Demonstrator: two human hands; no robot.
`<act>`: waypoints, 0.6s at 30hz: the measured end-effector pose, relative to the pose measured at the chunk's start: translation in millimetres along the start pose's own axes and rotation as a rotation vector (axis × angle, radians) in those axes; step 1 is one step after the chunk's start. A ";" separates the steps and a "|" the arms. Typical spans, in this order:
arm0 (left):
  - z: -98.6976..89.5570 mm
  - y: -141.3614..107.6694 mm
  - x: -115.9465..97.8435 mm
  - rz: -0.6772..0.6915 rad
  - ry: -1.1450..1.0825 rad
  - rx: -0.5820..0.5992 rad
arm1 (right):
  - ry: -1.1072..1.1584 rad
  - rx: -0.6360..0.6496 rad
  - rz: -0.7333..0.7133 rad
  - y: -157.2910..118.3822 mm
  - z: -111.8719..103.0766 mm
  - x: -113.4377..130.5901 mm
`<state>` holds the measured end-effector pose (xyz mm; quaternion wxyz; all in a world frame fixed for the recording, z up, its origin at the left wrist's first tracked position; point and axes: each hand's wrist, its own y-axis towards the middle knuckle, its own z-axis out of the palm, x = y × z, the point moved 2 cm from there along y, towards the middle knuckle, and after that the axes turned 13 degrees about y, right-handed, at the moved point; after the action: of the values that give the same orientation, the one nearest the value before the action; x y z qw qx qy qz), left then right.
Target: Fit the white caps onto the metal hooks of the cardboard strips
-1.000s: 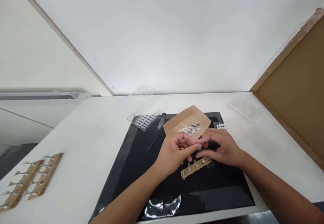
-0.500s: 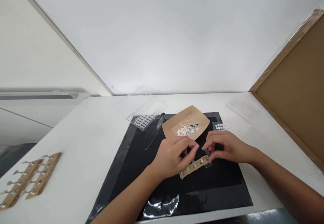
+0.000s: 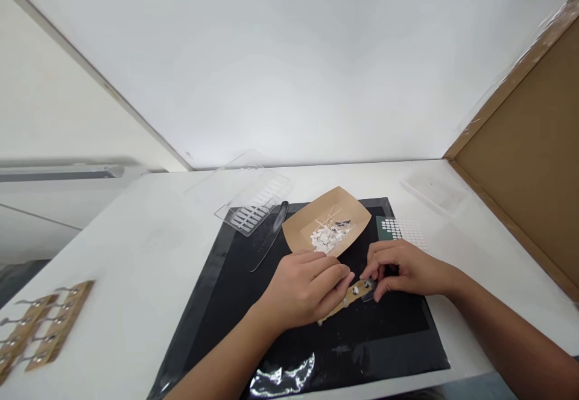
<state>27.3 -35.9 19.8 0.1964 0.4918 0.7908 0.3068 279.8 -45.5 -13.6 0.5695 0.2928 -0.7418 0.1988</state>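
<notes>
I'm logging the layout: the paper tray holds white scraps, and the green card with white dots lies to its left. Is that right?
Not quite: the head view shows the green card to the right of the paper tray, which does hold white scraps.

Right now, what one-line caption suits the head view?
Left hand and right hand at a tan strip on a black mat, near a tray of white pieces.

We see the left hand (image 3: 304, 286) and right hand (image 3: 404, 267) by a brown strip (image 3: 350, 297); a paper tray (image 3: 358, 212) behind them holds white bits (image 3: 326, 238).
</notes>
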 end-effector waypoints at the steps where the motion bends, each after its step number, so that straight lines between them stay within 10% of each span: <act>1: 0.1 -0.1 -0.1 -0.004 0.006 0.001 | -0.007 -0.001 -0.003 -0.1 0.3 0.1; 18: -1.9 0.9 -2.0 -0.010 0.050 0.007 | 0.069 -0.015 -0.007 3.6 4.5 -6.4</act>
<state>27.6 -37.9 21.8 0.1765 0.4807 0.7991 0.3151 275.3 -44.3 -20.9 0.5978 0.2839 -0.7222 0.2012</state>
